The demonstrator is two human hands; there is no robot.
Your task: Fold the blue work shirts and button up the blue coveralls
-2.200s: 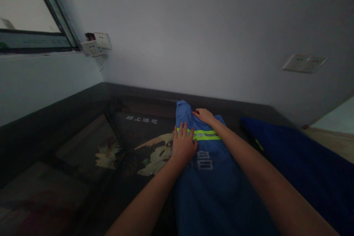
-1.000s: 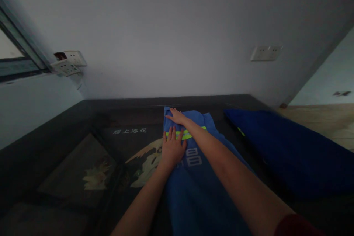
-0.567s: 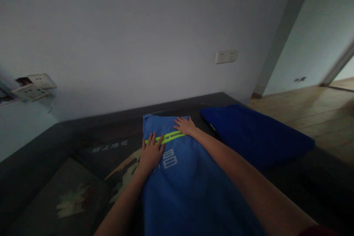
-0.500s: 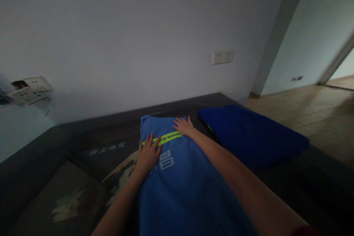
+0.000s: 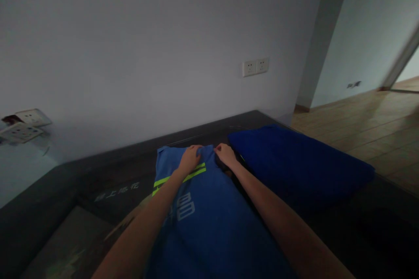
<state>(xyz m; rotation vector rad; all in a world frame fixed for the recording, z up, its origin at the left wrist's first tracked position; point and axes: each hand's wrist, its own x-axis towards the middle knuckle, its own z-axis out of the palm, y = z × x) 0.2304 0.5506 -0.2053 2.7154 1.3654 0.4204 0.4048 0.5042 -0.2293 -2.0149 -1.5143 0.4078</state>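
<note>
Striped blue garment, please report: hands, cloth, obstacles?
Left hand on far end of striped blue garment, right hand at its far right corner. Garment on dark table. Darker blue cloth close at right.

Bare from hand to frame edge: between seven and eight o'clock from centre, a person's smooth left forearm (image 5: 144,222) narrows to a slim left wrist (image 5: 180,173) and, at seven, a small left hand (image 5: 190,159). Between four and five o'clock, the uncovered right forearm (image 5: 278,213) tapers likewise, broadest low in the frame, to a bare right hand (image 5: 225,154) at five. Dim light blurs finer detail.
</note>
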